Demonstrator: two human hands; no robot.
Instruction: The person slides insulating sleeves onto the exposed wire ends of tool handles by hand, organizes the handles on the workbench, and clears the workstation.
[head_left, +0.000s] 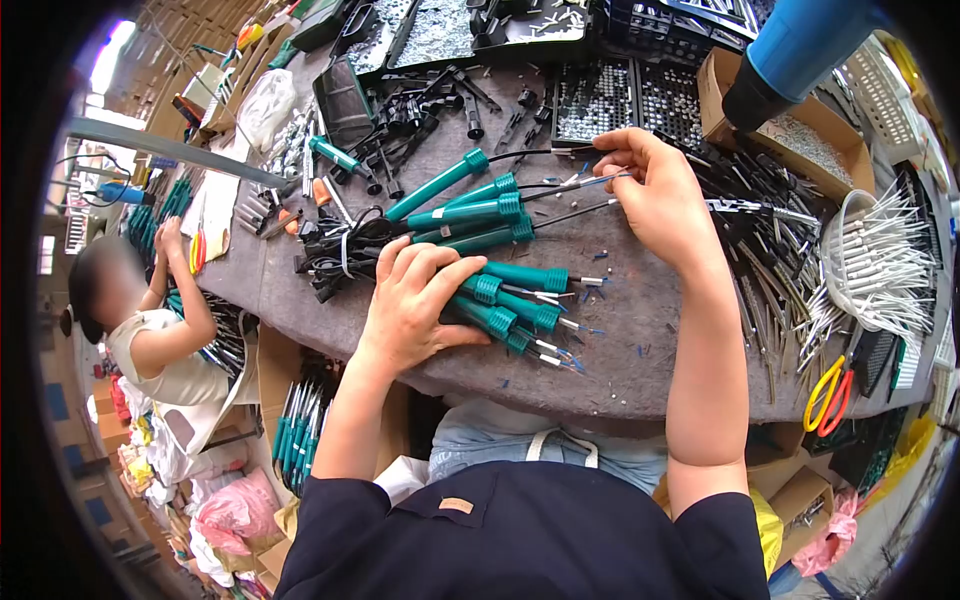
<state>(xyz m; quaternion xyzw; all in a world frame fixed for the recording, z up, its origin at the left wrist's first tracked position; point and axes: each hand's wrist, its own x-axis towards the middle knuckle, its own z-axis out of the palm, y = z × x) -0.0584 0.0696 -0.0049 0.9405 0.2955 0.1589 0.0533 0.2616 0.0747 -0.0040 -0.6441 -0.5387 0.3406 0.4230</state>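
A bunch of green ribbed tool handles [470,213] with black cords lies on the grey cloth, the cords gathered by a pale tie [345,250]. My left hand [415,300] is curled over the handles in the middle of the bunch, thumb and fingers around them. Thin white and blue wire ends [560,355] stick out of the nearer handles. Beyond the far handles, my right hand [650,190] pinches a thin wire [612,177] between thumb and forefinger. Dark rods extend from those handles toward that hand; their exact ends are partly hidden by the fingers.
A blue power tool [795,60] hangs at upper right. White rods fill a clear tub [865,250]; scissors [830,395] lie nearby. Metal tubes, black plastic parts [430,110] and trays [595,100] of small parts cover the back. At left another person [165,330] works.
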